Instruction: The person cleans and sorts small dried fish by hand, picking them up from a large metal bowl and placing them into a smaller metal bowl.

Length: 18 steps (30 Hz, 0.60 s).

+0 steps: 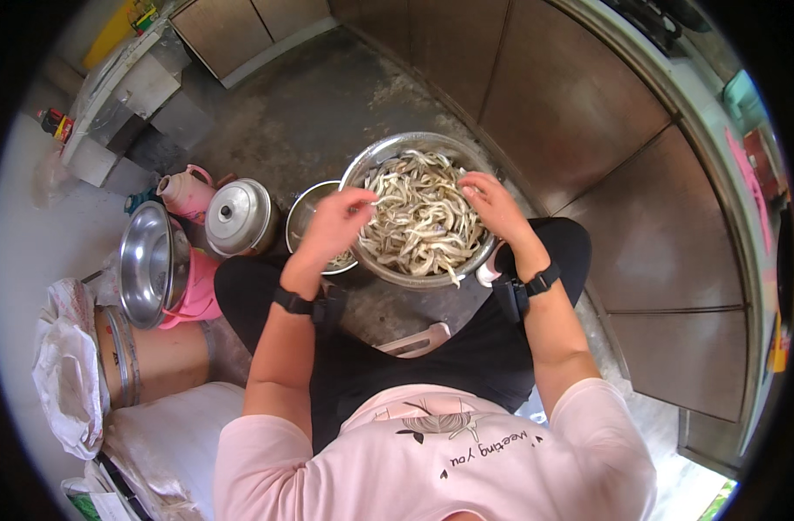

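A large metal basin (411, 282) heaped with small slender silvery fish (423, 215) stands before me, between my knees. My left hand (340, 221), blurred, is over its left rim with the fingers bent inward near the fish; whether a fish is between them is unclear. At the right side of the heap, my right hand (494, 203) has its fingertips curled over the fish, and their grip cannot be made out. Partly under my left hand, a smaller metal bowl (303, 211) holds a few small pieces along its lower edge.
Left of me are a lidded aluminium pot (239, 218), a pink thermos flask (187, 195), a steel basin (144, 264) and a pink bucket (201, 286). White sacks (175, 436) lie nearer. Brown cabinet doors (572, 91) line the right side. A stool edge (416, 340) shows between my legs.
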### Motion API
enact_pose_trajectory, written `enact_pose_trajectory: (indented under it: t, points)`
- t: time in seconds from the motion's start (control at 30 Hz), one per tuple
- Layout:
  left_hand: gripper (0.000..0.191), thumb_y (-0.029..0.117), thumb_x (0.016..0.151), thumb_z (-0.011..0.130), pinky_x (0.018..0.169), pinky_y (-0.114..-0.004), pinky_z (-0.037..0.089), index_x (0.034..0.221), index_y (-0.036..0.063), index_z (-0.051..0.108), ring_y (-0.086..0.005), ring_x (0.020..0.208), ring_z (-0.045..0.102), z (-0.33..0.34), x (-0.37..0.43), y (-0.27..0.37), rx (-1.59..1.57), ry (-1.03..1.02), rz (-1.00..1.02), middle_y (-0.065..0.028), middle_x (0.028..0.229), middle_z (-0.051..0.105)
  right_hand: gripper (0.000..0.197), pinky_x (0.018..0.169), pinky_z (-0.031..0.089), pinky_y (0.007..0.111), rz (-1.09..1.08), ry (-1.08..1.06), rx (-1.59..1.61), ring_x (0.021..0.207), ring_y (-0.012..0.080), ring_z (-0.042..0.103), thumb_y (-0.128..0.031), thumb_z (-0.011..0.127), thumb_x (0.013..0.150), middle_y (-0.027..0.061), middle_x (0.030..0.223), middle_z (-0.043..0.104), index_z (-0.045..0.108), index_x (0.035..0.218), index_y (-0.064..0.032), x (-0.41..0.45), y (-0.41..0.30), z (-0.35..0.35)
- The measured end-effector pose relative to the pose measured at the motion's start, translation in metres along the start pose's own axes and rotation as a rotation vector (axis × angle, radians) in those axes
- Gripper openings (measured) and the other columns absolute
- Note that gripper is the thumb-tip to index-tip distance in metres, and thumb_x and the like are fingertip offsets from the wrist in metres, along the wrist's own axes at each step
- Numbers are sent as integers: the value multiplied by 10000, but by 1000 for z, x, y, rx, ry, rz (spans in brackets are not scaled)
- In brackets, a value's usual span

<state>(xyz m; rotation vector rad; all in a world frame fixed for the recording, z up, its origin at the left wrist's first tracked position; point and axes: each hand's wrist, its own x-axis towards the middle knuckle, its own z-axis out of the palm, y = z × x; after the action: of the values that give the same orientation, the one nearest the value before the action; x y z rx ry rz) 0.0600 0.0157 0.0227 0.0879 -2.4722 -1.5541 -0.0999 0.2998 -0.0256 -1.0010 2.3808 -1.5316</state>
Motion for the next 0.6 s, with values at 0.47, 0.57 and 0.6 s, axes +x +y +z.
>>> enact_pose_trajectory:
  t: [0.47,0.57,0.6]
  points:
    - [135,101,768,708,809,-394,528,879,145,770,-295,963,624,98,7,30,549,-489,311,-68,887,641,248,928,486,409,-16,-13,-20,1067,360,611,-225,596,988,185,1124,635,677,1116,-30,-11,-14,11]
    - [94,127,783,710,780,-413,533,858,143,765,-312,926,642,89,16,13,575,-324,223,-81,914,660,257,911,493,410,3,5,-26,1047,355,620,-237,600,989,176,1107,642,677,1118,-29,-15,-15,7]
    - [82,136,803,688,753,-431,540,846,148,758,-329,875,658,84,18,9,653,-274,170,-96,909,676,256,903,495,411,18,-2,-29,1037,359,623,-238,600,990,174,1109,644,679,1116,-31,-16,-19,9]
